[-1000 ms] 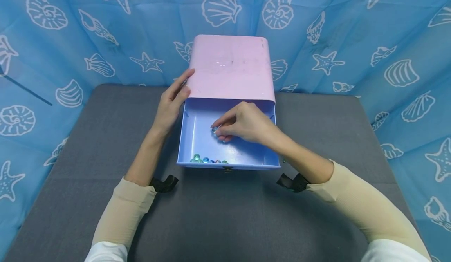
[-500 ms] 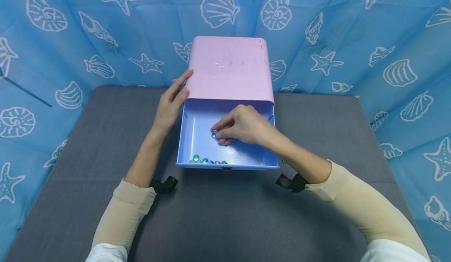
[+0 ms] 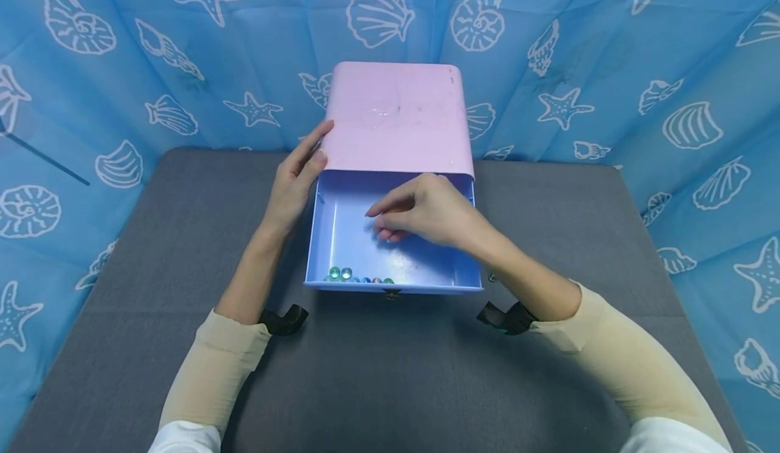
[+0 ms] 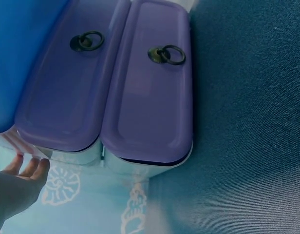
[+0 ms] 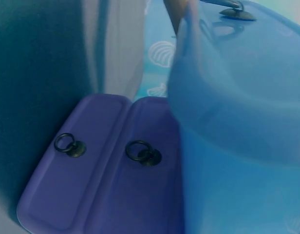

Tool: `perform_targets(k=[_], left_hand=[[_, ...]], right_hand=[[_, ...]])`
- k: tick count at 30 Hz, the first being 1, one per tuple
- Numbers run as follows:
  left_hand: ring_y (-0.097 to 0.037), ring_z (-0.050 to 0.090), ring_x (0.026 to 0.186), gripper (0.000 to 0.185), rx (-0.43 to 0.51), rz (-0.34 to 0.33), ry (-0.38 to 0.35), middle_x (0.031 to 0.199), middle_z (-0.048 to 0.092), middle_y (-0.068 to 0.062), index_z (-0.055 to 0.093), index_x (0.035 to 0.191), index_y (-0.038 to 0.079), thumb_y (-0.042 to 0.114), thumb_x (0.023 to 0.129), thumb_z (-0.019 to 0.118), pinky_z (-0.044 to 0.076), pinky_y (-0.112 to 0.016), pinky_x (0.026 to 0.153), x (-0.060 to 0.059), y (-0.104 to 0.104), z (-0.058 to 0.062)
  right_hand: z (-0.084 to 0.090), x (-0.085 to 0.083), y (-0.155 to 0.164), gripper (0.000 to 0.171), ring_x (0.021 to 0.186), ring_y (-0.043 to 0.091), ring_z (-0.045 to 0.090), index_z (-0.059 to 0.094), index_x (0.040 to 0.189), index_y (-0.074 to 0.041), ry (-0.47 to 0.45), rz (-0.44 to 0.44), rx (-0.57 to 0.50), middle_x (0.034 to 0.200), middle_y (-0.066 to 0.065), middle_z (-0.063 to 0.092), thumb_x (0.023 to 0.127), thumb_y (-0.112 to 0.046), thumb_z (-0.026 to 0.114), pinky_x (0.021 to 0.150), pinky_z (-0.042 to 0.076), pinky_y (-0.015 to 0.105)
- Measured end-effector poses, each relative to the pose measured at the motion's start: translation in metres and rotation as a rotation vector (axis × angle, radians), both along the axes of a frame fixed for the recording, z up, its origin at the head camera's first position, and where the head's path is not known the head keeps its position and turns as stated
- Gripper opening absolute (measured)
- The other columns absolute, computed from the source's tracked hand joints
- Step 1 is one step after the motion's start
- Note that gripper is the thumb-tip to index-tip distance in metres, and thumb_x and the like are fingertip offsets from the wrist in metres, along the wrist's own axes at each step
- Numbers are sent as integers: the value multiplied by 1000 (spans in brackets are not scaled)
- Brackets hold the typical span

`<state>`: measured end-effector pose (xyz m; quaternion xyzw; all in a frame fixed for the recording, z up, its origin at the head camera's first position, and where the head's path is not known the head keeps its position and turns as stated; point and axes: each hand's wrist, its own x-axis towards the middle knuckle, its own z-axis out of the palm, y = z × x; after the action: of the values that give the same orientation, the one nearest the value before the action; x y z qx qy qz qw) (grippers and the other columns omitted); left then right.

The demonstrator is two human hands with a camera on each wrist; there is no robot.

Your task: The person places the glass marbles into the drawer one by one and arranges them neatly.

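While the pulled-out blue drawer (image 3: 393, 236) stands open at the surface (image 3: 390, 372) centre, head view lists: left hand (image 3: 296, 179), fingers straight, pressed on the pink cabinet (image 3: 396, 118) at 9 o'clock; right hand (image 3: 426, 210) above the drawer floor, fingers loosely curled, apparently empty; glass beads (image 3: 356, 277) along the 6 o'clock wall. Judged step: bead dropped; next needs another pinch. Left wrist view: two purple ring-pull drawer fronts (image 4: 147, 87). Right wrist view: same fronts (image 5: 99, 165); fingers' state cannot be told.
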<state>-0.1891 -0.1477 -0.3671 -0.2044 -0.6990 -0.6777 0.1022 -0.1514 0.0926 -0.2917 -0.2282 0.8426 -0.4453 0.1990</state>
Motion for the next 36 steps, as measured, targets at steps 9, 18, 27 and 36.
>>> perform_targets(k=[9, 18, 27, 36], left_hand=[[-19, 31, 145, 51, 140, -62, -176, 158, 34, -1, 45, 151, 17, 22, 101, 53, 28, -45, 117, 4, 0, 9], [-19, 28, 147, 50, 187, -94, -198, 160, 30, 0, 44, 151, 16, 19, 102, 53, 26, -42, 118, 4, 0, 10], [-18, 28, 146, 43, 204, -76, -190, 159, 34, -2, 53, 144, 12, 14, 101, 55, 29, -37, 117, 5, -1, 10], [-22, 27, 146, 44, 115, -74, -131, 160, 29, -1, 49, 146, 11, 19, 103, 50, 28, -48, 117, 7, 2, 11]], right_hand=[[10, 7, 14, 16, 78, 22, 73, 76, 106, -2, 35, -23, -175, 92, 4, 75, 93, -9, 69, 75, 59, 31], [12, 14, 37, 17, 78, 27, 72, 74, 107, 4, 28, -32, -335, 95, 9, 75, 94, -5, 67, 75, 59, 37], [6, 20, 63, 19, 78, 30, 72, 71, 107, 8, 64, -66, -381, 96, 21, 72, 92, -3, 68, 73, 59, 37], [0, 27, 90, 19, 77, 25, 72, 72, 107, 7, 94, -143, -374, 96, 18, 73, 91, -3, 70, 73, 59, 36]])
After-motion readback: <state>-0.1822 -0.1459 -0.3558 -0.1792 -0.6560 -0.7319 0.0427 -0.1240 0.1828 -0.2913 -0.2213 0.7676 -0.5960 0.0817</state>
